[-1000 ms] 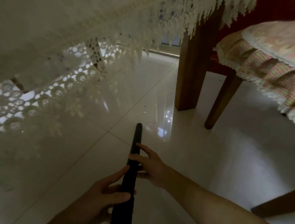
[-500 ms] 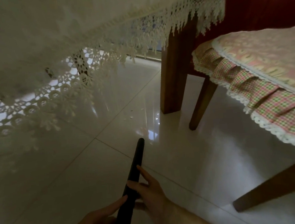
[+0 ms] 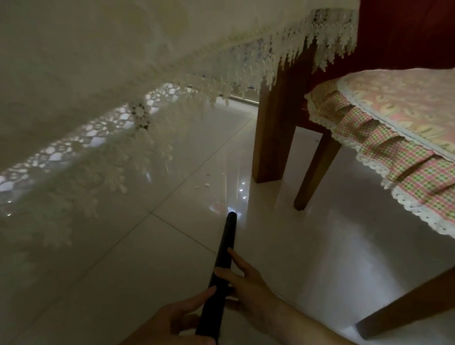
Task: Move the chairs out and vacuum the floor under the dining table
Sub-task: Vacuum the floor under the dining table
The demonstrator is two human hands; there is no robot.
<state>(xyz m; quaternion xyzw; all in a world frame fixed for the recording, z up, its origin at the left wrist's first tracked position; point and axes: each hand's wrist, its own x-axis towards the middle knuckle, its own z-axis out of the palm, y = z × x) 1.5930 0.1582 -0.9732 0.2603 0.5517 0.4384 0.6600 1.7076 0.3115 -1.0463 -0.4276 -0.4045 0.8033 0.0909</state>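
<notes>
Looks to be in the middle of the vacuuming, not at the end. Left to collect: pale crumbs (image 3: 205, 185) on the tiled floor (image 3: 93, 278), just beyond the tip and near the table leg (image 3: 277, 130). Probably also to pull further out the cushioned chair (image 3: 408, 136), just beside that leg. Keeps the black vacuum tube (image 3: 228, 243) low over the floor, gripped around the lower part by the left hand (image 3: 174, 337) and higher up by the right hand (image 3: 246, 288), with thumb across. Runs lengthwise from bottom centre up and slightly right; points the open end away, toward the crumbs.
</notes>
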